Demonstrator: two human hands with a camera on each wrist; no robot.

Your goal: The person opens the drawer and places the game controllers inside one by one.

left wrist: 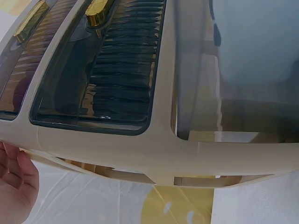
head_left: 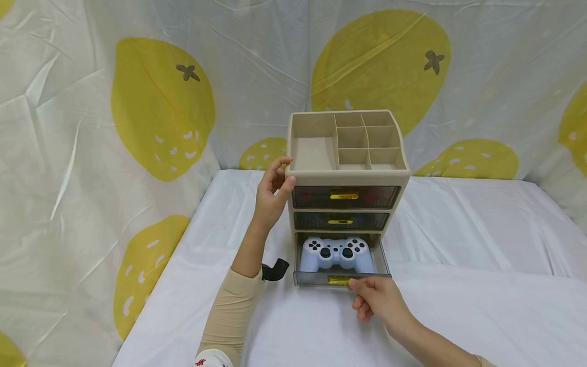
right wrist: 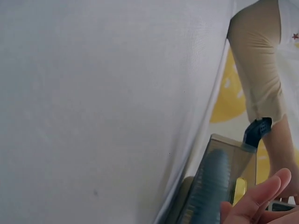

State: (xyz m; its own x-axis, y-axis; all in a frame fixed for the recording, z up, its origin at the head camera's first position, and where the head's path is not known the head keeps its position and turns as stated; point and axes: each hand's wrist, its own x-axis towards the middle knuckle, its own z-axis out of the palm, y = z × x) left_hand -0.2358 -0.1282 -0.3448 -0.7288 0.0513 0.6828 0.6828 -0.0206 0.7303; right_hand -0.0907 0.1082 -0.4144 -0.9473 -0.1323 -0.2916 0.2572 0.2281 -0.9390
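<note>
A beige desktop drawer organizer (head_left: 348,173) stands on the white-covered table, its open top split into several compartments. My left hand (head_left: 273,196) grips its upper left edge, thumb at the front corner and fingers along the side. Its bottom drawer (head_left: 312,279), of smoky clear plastic, is pulled out. In that drawer lies a light blue game controller (head_left: 337,253) with black thumbsticks. At the drawer front, my right hand (head_left: 378,300) pinches the right end of the gold handle (head_left: 338,280); the right wrist view shows thumb and finger beside this handle (right wrist: 239,189).
The middle drawer (head_left: 316,220) and top drawer (head_left: 312,197) are closed, each with a gold handle. A black wrist-camera mount (head_left: 276,270) juts from the left forearm, close to the pulled-out drawer. Behind the table hangs a lemon-print cloth (head_left: 257,66).
</note>
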